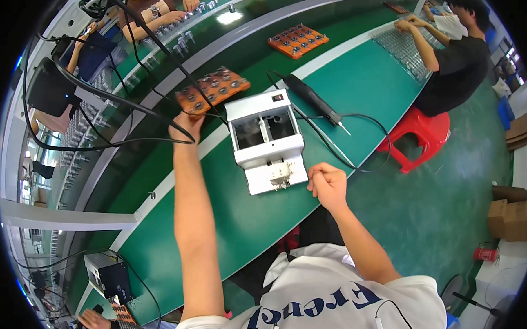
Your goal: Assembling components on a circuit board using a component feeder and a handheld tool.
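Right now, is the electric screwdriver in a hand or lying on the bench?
Lying on the bench: the electric screwdriver rests flat on the green surface, no hand on it.

We see a smooth green table (231, 223) with a faint sheen, a matt white plastic-looking machine (267, 142), an orange tray (211, 89) — holding shiny metal parts — a glossy black screwdriver (313, 99) and a red plastic stool (419, 137).

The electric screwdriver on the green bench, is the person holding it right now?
No, the electric screwdriver lies alone on the bench, away from both hands.
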The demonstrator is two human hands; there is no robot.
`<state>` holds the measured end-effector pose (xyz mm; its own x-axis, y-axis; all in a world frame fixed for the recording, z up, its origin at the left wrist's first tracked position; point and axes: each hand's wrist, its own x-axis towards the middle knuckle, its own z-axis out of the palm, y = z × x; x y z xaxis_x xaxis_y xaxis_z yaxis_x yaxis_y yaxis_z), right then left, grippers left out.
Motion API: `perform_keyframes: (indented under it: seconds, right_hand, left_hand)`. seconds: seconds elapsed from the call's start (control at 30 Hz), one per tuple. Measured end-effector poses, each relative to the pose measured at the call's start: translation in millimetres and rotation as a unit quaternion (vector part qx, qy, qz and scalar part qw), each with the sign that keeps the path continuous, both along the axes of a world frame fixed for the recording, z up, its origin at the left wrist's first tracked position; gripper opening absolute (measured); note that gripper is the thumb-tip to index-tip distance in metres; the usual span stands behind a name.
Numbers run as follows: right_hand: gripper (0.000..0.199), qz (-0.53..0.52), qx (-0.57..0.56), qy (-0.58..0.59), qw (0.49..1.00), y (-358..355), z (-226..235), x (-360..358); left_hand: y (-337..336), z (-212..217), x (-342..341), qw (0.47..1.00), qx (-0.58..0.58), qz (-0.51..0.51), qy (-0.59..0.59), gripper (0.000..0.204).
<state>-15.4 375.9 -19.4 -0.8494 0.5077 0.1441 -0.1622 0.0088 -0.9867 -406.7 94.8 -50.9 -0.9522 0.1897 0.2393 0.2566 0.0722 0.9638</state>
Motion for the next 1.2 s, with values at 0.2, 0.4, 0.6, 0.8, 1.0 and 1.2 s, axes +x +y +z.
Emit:
perform_keyframes:
  seconds: [0.2,0.4,0.6,0.8,1.0,1.2]
  right_hand:
    - [0.035,-0.014,-0.012,-0.015,1.0,14,-8,5]
    - [0.037,0.02,-0.081,-0.038,0.996,24,-3,5]
    - [0.025,0.025,-0.09,-0.032,0.995,60,71,-22]
    - [0.022,-0.04,0.109,-0.057,0.992,98,92,-94]
    - [0.025,-0.064,0.243,-0.068,0.966,102,102,-121]
    - [0.022,0.147,0.348,-0.242,0.894,76,97,-101]
  left_hand:
    - [-72,58,124,0.948,0.256,0.131,-0.136,0.019]
    - [-147,66,260,0.947,0.234,0.192,-0.111,0.026]
    - [-140,63,380,0.926,0.273,0.217,-0.147,0.015]
    - [-104,58,419,0.916,0.308,0.177,-0.187,0.013]
    - [-87,47,427,0.922,0.288,0.159,-0.206,0.016]
    - [-86,43,430,0.916,0.27,0.185,-0.231,0.011]
